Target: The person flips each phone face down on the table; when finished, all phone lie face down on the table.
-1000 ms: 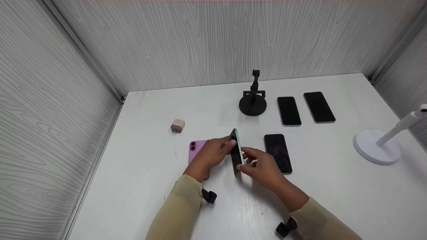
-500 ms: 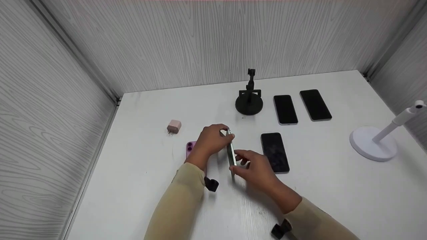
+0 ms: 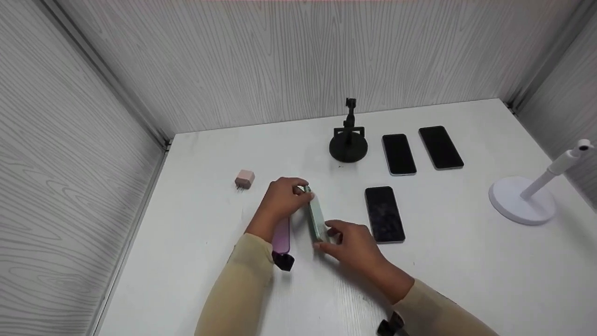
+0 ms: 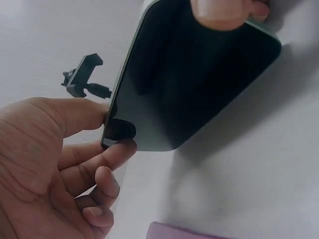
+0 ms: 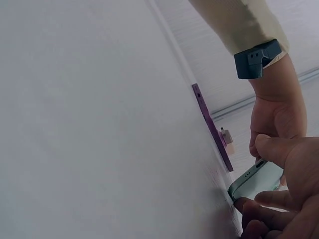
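A pale green smartphone [image 3: 315,214] is held on its long edge between both hands, just over the white table. Its dark screen [image 4: 194,74] faces the left wrist camera, while the green back shows from the right. My left hand [image 3: 281,198] pinches the far end with thumb and fingers. At the near end, my right hand [image 3: 352,245] grips a corner, its thumb low and index finger higher. Lying on the table beneath my left wrist is a purple phone [image 3: 281,236], partly hidden by the forearm.
To the right lies a black-screened phone [image 3: 385,214], with two more phones, one narrower [image 3: 399,154] and one wider [image 3: 441,147], behind it. A black stand [image 3: 349,144] rises at the back. A pink charger plug [image 3: 245,179] sits left; a white stand [image 3: 522,200] is far right.
Both hands have carried the green phone a little left and tilted it, so its pale side now shows from above instead of the screen. My left hand has shifted its grip to the far end.
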`<state>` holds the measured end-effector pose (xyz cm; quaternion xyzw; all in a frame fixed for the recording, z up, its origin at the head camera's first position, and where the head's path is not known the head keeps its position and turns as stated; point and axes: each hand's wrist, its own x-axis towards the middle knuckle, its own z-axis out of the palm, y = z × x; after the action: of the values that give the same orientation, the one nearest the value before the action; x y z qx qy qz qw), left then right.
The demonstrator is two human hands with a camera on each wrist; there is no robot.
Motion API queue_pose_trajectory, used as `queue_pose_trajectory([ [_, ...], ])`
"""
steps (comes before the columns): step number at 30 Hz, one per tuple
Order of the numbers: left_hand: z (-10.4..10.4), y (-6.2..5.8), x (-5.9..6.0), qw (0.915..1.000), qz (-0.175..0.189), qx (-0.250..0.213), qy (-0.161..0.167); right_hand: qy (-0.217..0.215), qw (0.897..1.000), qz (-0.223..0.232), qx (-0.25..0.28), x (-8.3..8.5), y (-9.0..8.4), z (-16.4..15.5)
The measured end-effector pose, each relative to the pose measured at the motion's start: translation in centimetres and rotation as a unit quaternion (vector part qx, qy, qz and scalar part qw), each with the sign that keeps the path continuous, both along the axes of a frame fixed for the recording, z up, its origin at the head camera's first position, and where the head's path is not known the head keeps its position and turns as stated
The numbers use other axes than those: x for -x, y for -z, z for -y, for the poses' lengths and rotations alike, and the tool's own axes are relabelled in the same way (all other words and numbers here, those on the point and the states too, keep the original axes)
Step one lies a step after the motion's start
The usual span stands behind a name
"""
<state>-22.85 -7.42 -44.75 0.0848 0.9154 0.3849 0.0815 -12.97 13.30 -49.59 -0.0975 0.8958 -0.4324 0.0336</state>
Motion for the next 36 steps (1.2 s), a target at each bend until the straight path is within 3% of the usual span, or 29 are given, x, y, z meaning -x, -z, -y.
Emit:
queue_pose_trajectory([
  [12,1.7,1.0,0.1,0.999,0.042,-0.01,0.005,0.031,0.999,0.011,-0.027,0.2,0.5,0.3],
  [19,2.4,1.1,0.3,0.9959,0.074,0.006,0.05,0.035,0.998,0.042,-0.005,0.4,0.9,0.0],
  [27,2.5,1.3,0.2,0.9913,0.092,0.043,0.083,0.037,0.998,0.037,-0.019,0.2,0.7,0.0],
  [36,2.1,1.7,0.0,0.9859,0.088,0.121,0.073,0.042,0.997,0.046,-0.038,0.1,0.8,0.2],
])
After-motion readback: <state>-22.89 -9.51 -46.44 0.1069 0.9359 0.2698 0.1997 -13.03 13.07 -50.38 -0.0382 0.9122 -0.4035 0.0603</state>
